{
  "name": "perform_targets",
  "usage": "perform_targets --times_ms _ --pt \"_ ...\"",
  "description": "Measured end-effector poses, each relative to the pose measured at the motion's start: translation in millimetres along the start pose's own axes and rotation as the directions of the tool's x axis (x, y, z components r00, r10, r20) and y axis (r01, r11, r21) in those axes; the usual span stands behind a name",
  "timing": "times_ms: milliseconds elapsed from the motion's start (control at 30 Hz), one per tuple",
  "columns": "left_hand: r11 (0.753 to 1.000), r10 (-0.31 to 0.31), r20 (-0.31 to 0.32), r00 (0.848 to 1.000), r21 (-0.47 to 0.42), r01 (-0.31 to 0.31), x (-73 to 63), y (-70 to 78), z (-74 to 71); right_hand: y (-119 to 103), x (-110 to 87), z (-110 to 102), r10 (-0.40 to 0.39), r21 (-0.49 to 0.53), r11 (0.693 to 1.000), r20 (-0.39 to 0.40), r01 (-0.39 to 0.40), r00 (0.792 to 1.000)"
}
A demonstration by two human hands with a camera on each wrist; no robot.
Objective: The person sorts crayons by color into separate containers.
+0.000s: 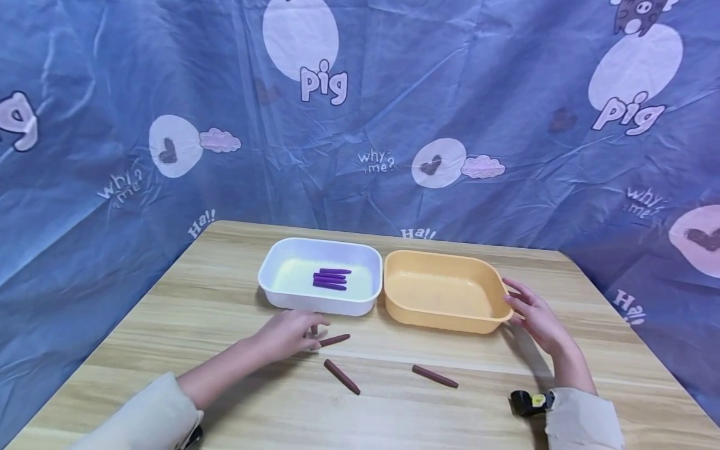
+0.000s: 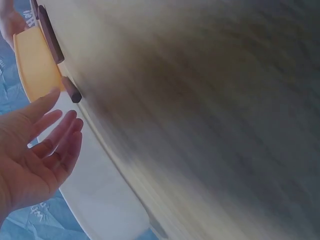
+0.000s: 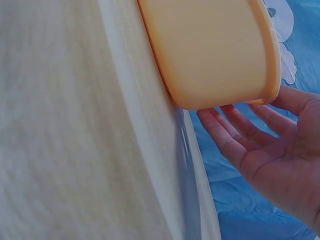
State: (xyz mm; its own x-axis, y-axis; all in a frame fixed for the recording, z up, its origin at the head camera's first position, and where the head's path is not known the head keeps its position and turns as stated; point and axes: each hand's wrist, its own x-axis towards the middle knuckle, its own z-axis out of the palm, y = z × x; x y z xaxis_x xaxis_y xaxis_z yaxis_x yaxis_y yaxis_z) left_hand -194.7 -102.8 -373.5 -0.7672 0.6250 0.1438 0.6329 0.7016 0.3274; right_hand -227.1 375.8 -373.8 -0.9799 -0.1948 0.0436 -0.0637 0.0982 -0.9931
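My left hand (image 1: 289, 334) hovers low over the table in front of the white bin (image 1: 315, 305), thumb and fingers apart. Just past its fingertips lies a brown crayon (image 1: 336, 340). In the left wrist view this crayon (image 2: 72, 91) is clear of the fingers, and the palm holds nothing. A second brown crayon (image 1: 342, 377) lies nearer the front, and a third brown crayon (image 1: 435, 376) is to the right. My right hand (image 1: 537, 319) holds the right end of the yellow bin (image 1: 444, 320), thumb at the rim and fingers against the outer wall (image 3: 220, 75).
Several purple crayons (image 1: 330, 280) lie side by side inside the white bin. The two bins stand next to each other toward the back of the wooden table (image 1: 197, 294). A blue printed curtain (image 1: 360, 112) hangs behind and around the table.
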Motion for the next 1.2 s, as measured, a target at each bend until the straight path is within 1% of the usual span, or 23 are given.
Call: perform_targets --times_ms 200,433,633,833,1000,1200 --pt "0.998 0.043 0.021 0.999 0.041 -0.044 1.2 -1.4 4.0 0 1.0 1 -0.005 0.004 1.0 0.007 0.005 1.0" --pt "0.994 0.045 0.017 0.999 0.099 -0.046 0.6 -0.5 8.1 -1 2.5 2 0.003 -0.001 1.0 0.008 -0.003 1.0" --pt "0.993 0.045 -0.002 0.999 0.111 -0.045 -0.6 0.3 9.1 -1 2.7 2 0.011 -0.014 1.0 0.004 -0.011 1.0" --pt "0.993 0.028 -0.002 1.0 0.111 -0.028 -0.7 1.1 6.3 0 2.5 1 0.006 -0.004 1.0 0.002 -0.006 1.0" --pt "0.994 0.022 -0.005 1.0 0.107 -0.021 0.2 2.8 1.1 0 2.2 0 0.009 0.006 1.0 -0.001 -0.009 1.0" --pt "0.994 0.032 -0.038 0.999 0.106 -0.027 3.3 5.0 -4.1 -1 1.0 -1 0.018 0.007 1.0 -0.001 -0.018 1.0"
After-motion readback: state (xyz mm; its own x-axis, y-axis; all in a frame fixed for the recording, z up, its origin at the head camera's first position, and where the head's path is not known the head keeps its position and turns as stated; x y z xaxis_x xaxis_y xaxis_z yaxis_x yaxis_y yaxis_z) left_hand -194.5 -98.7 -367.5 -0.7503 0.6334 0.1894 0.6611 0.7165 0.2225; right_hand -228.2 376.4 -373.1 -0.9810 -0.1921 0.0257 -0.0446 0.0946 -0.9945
